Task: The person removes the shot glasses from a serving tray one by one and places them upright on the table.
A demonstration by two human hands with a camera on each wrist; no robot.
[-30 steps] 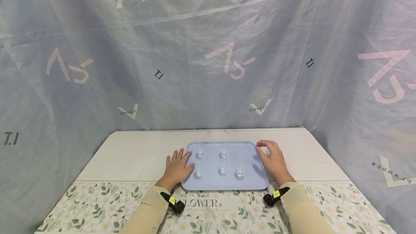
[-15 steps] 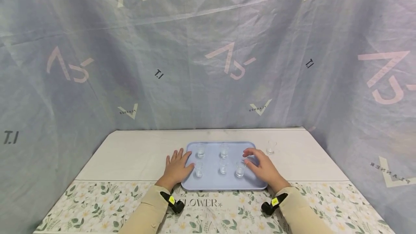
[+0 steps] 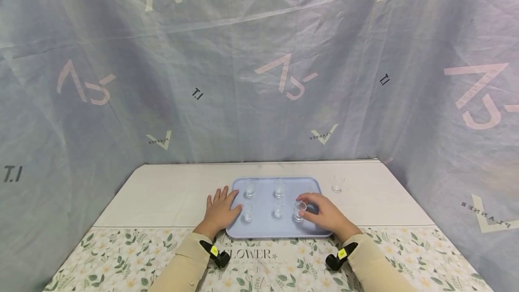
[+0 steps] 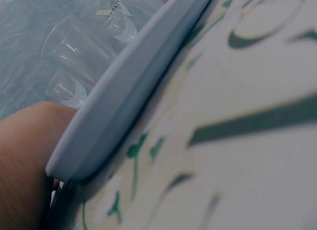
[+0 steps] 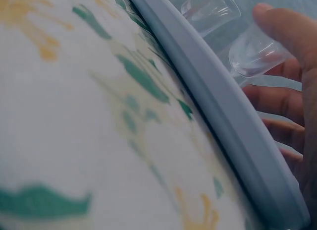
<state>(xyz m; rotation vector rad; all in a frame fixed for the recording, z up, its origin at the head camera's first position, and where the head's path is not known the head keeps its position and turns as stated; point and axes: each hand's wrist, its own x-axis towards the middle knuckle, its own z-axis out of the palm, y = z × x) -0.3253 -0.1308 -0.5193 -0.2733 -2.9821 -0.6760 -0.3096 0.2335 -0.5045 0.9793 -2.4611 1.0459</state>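
A light blue tray point(image 3: 265, 230) lies across the table with several small clear shot glasses standing on it. My right hand point(image 3: 324, 213) reaches over the tray's right side, its thumb and fingers curled round the front-right shot glass point(image 3: 298, 216). In the right wrist view the thumb is on the near side of that glass point(image 5: 255, 56) and the fingers pass behind it. My left hand point(image 3: 220, 210) rests with spread fingers at the tray's left edge, the thumb over the rim near the front-left shot glass point(image 3: 248, 213).
Two shot glasses stand in the back row, one at the left point(image 3: 250, 189) and another at the middle point(image 3: 279, 189). Beside the front middle glass point(image 3: 278, 208) is the held one. Another glass point(image 3: 337, 184) stands off the tray at right. A grey cloth point(image 3: 227, 116) hangs behind.
My right hand has moved left from beside the tray's far right corner, uncovering the glass off the tray, and now closes round the front-right glass. The left hand has stayed put.
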